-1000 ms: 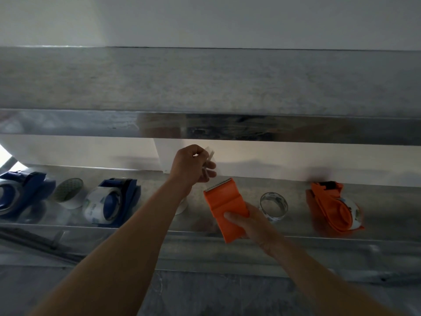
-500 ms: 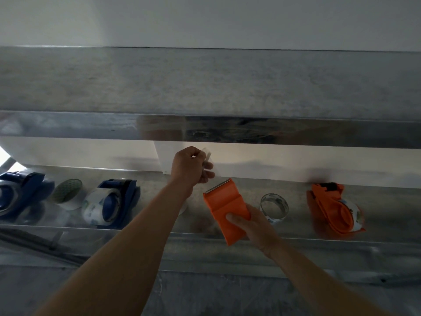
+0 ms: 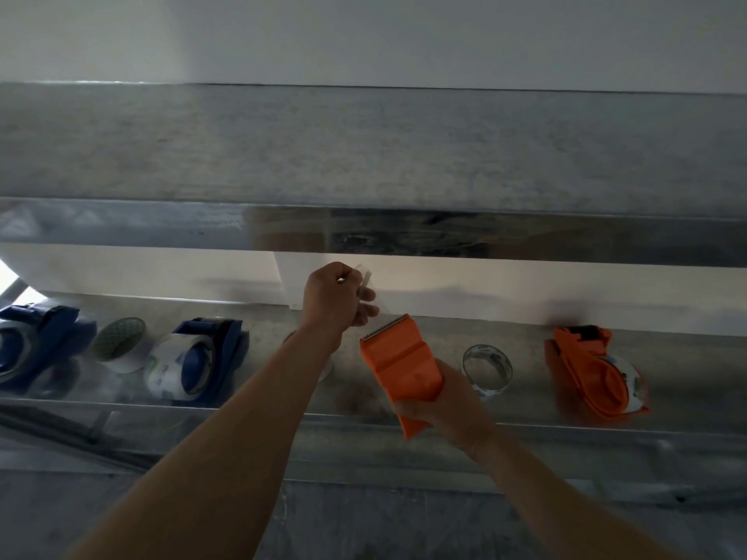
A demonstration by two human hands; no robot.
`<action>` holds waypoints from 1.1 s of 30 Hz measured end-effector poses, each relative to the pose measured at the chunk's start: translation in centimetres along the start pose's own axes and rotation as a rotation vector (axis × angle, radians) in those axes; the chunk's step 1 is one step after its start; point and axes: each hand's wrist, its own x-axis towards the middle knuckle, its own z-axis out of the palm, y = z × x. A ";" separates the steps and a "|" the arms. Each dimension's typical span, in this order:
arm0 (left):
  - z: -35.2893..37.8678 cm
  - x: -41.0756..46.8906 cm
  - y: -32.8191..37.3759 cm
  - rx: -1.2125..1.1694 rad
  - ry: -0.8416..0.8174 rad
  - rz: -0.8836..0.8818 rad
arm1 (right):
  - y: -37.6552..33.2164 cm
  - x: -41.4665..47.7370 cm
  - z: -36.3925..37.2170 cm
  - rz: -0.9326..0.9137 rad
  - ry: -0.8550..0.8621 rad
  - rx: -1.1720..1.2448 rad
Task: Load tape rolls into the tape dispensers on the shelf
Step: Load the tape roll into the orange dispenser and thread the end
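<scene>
Orange dispenser (image 3: 398, 363) in right grip (image 3: 446, 406)

Lower shelf (image 3: 529, 369): sheet metal, shiny, smeary refl. Upper shelf top (image 3: 364, 155): metal, brushed, duller; front lip (image 3: 485, 236) near mirror-like. Centre orange dispenser (image 3: 400, 365): plastic, smooth, satin, w/ toothed blade (image 3: 386, 328) in bare metal. Blue dispenser (image 3: 210, 357): plastic, glossier. Tape strip (image 3: 366, 284): clear film, glossy. Clear tape roll (image 3: 487, 369): transp., shiny. Back wall (image 3: 485, 293): white, matt.
</scene>
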 end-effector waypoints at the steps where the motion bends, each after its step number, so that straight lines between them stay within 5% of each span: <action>1: -0.1 0.1 0.0 -0.012 0.008 -0.014 | 0.1 0.0 0.1 -0.010 0.009 -0.019; 33: 0.1 0.5 0.3 0.041 0.015 0.012 | 0.1 0.1 0.7 -0.026 0.116 -0.145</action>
